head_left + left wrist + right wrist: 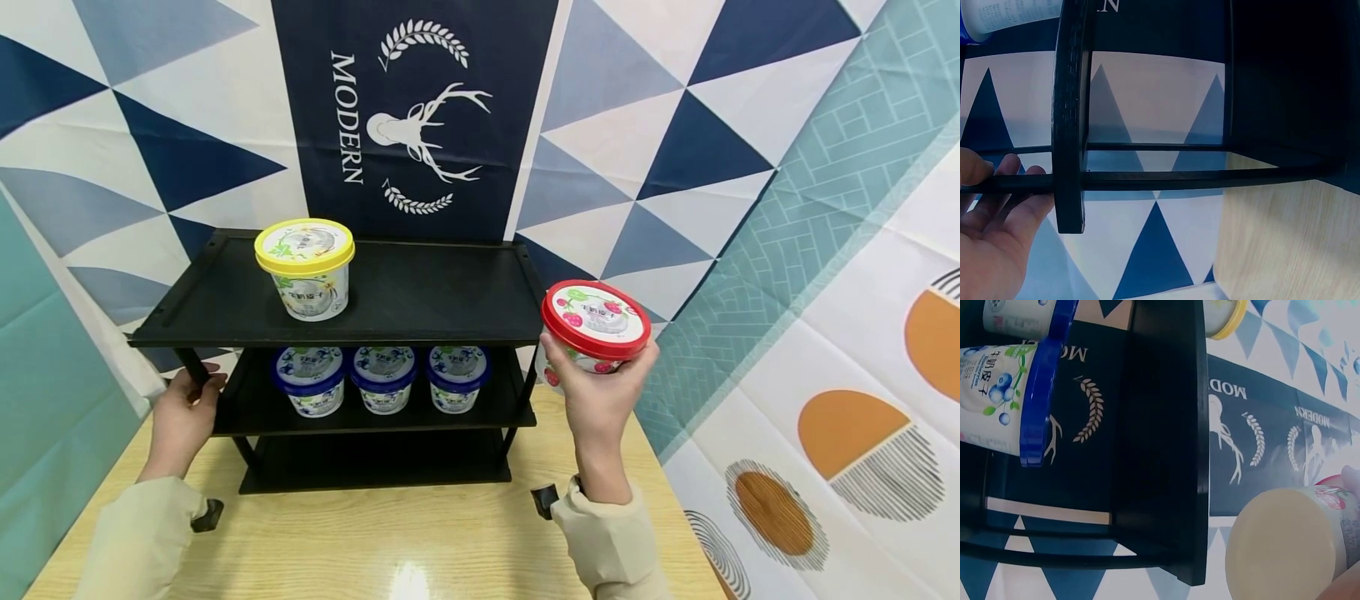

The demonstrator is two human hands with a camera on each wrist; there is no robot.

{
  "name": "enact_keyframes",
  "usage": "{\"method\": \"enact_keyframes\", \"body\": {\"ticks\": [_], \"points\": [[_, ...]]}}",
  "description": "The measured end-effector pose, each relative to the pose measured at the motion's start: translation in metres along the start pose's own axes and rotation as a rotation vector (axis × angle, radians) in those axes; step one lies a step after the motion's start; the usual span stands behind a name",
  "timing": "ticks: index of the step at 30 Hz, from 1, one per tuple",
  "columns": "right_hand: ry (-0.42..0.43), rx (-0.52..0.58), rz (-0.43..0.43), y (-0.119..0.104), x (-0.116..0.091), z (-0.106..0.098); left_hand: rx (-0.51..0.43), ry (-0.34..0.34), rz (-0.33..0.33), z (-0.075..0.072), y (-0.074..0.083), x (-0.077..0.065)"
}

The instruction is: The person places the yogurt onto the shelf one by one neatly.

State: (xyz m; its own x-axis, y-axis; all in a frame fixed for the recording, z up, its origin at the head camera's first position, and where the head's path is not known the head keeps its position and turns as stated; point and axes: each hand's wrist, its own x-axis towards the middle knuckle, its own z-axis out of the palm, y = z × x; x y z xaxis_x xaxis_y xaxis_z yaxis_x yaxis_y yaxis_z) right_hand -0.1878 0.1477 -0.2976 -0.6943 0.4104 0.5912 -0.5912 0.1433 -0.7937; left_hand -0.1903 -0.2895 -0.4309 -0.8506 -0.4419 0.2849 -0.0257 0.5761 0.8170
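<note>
My right hand [600,400] grips a white tub with a red lid [597,317], held up beside the right end of a black tiered shelf [442,283]. The right wrist view shows the tub's plain cream bottom [1282,550]. At the shelf's left side, my left hand [183,412] holds a black post [1010,183], thumb on one side and fingers on the other. A tub with a yellow lid [306,267] stands on the left of the top tier. Three tubs with blue lids [384,379] stand in a row on the middle tier.
Under the shelf is a pale wooden table [360,533]. A patterned cloth [405,125] with triangles and a deer print hangs behind. The black bottom tier [375,462] sits low near the table. To the right hangs another cloth [825,433] with orange shapes.
</note>
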Motion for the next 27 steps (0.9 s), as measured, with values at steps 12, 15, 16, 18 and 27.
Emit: {"method": "enact_keyframes", "body": {"ticks": [12, 15, 16, 18, 27], "points": [[-0.022, -0.006, -0.007, -0.004, 0.001, 0.007, 0.032, -0.018, -0.017, 0.0, 0.003, -0.002], [-0.029, 0.003, 0.004, -0.006, 0.001, 0.01, 0.025, -0.025, -0.017, -0.001, 0.002, -0.002], [-0.03, 0.008, 0.007, -0.007, 0.001, 0.01, 0.023, -0.03, -0.017, -0.001, 0.002, -0.002], [-0.034, 0.024, 0.013, -0.008, 0.002, 0.012, 0.016, -0.036, -0.016, -0.002, 0.001, -0.002], [-0.047, 0.001, 0.051, -0.012, 0.002, 0.023, 0.033, -0.042, -0.023, -0.002, 0.001, -0.002]]}}
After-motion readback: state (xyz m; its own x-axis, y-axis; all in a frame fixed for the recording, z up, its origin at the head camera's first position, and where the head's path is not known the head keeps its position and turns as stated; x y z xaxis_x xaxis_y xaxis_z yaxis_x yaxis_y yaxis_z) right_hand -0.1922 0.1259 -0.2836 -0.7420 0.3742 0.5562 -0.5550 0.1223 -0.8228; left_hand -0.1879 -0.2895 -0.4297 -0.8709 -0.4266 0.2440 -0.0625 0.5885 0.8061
